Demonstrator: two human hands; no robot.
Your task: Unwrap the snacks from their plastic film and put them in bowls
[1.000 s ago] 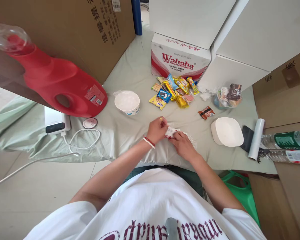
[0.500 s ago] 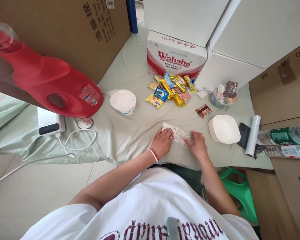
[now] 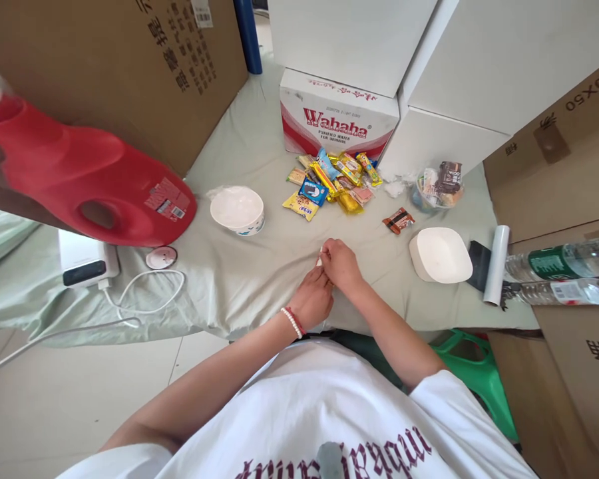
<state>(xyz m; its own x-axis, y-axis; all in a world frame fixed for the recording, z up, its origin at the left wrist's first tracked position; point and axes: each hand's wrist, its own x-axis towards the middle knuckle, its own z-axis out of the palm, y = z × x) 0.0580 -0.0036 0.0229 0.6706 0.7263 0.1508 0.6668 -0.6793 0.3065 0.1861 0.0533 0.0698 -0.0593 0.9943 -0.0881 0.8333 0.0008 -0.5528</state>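
My right hand (image 3: 340, 265) has its thumb and fingertips closed on a narrow white strip (image 3: 321, 257), with the fingers curled in. My left hand (image 3: 313, 298), a beaded bracelet (image 3: 293, 322) at its wrist, reaches up to the strip's near end and touches my right; its fingertips are partly hidden, so I cannot tell whether they grip or only press. What shows of the strip is a sliver between my fingers, its long axis running away from my body, the far end leaning slightly to my right; the rest is covered. It is low over the cloth (image 3: 274, 259), near the front edge of the table and in front of my chest. Beyond it lies a heap of wrapped snacks (image 3: 329, 185), against the foot of a water box (image 3: 337, 116). To the left of the heap stands a round bowl (image 3: 250, 228), and farther left a big red jug (image 3: 100, 179) leans diagonally. To my right are a single brown snack (image 3: 398, 220), a square white bowl (image 3: 420, 261), and a clear tub (image 3: 422, 201) of snacks; past them, a white roll (image 3: 496, 266) and two bottles (image 3: 554, 261) lying on their sides.
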